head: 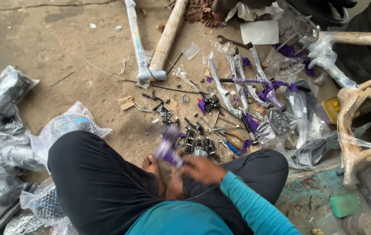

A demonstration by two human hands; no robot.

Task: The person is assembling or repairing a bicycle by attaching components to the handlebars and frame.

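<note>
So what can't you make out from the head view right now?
- Purple part: motion-blurred, kind unclear.
- Right hand: blurred; grip on the purple part uncertain.
- Left hand: not in view.
- Small dark metal parts beside the pliers: too small to identify.
- Wrapped frame: cut off by the right edge.

Head view, floor scene; clock directions taken from the frame centre.

- 9 o'clock: clear plastic bag holding dark parts (3,93), crumpled, at the left edge.
- 8 o'clock: heap of clear plastic bags with black contents (0,152), bags touching one another.
- Just left of centre: bubble-wrap bundle, whitish with blue showing through (66,126), beside the knee.
- 1 o'clock: flat white paper sheet (259,31), rectangular; print unreadable.
- 1–2 o'clock: clear pouch with a white label (286,66), lying on purple wrapping.
- 3 o'clock: small yellow box-like pack (331,109), partly hidden.
- 4 o'clock: crumpled clear and silvery bags (300,143).
</note>
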